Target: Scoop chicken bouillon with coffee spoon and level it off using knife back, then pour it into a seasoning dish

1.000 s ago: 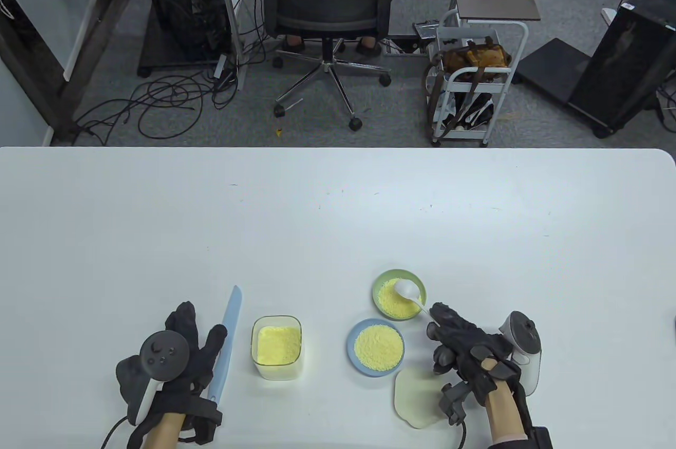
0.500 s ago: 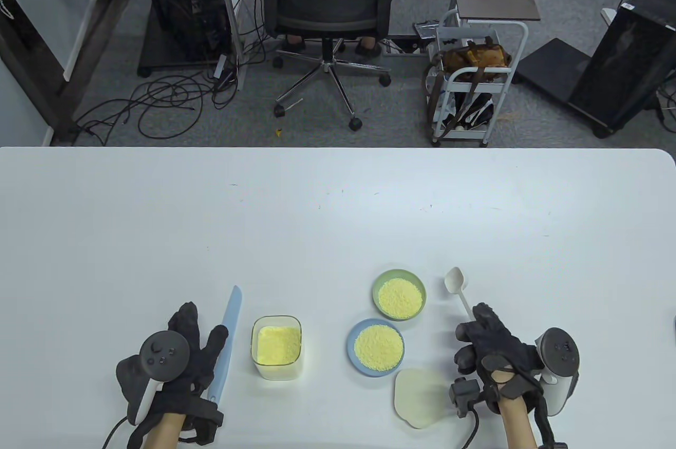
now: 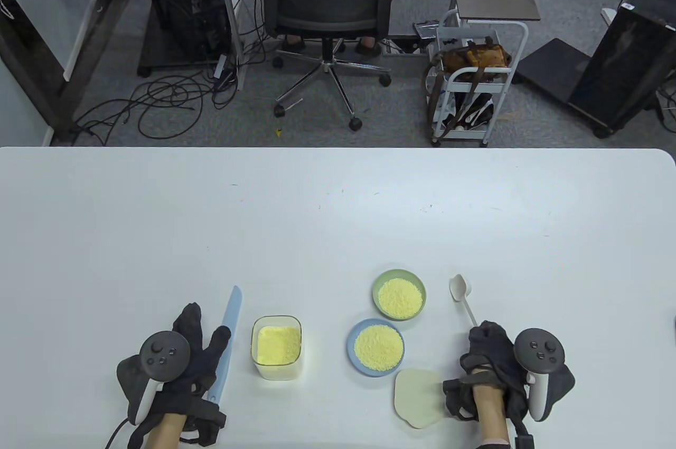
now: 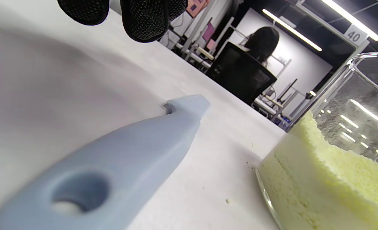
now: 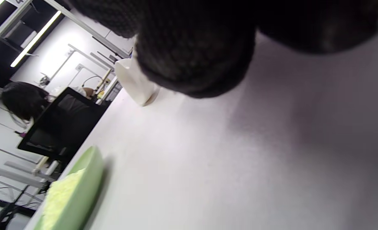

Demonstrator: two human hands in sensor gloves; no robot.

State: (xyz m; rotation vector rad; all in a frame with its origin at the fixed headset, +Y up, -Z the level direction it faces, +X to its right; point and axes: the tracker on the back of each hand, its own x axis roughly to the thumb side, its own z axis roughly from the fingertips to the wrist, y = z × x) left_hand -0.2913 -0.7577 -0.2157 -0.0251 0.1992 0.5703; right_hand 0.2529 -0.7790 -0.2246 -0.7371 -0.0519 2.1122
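right hand (image 3: pixel 494 364): at the near edge of the table (image 3: pixel 317 206), fingers over the near end of the coffee spoon's handle; whether they pinch it or merely lie on it I cannot tell, the glove hides the contact
left hand (image 3: pixel 182 359): near edge on the other side, fingers straight and relaxed, lying along the handle end of the knife without curling round it
cream lid (image 3: pixel 417 396): flat on the table just beside the right hand
knife (image 3: pixel 226 343): pale blue, flat on the table, long axis running from near to far with a slight lean to the right, tip pointing away from the person
glass container (image 3: pixel 276 346): just right of the knife, well filled with yellow bouillon
blue dish (image 3: pixel 376 347): near centre, holding a mound of granules
green dish (image 3: pixel 399 295): just behind the blue one, also filled
coffee spoon (image 3: pixel 461 296): white, right of the green dish and apart from it; bowl points away, handle towards the right hand, axis leaning slightly left; bowl looks empty and seems to touch the table in the right wrist view
step in hand: setting the spoon down, as I judge it, the pour seemingly done
doing it well: lay the handle flat before letting go, bowl clear of the green dish's rim, so no granules are flicked out
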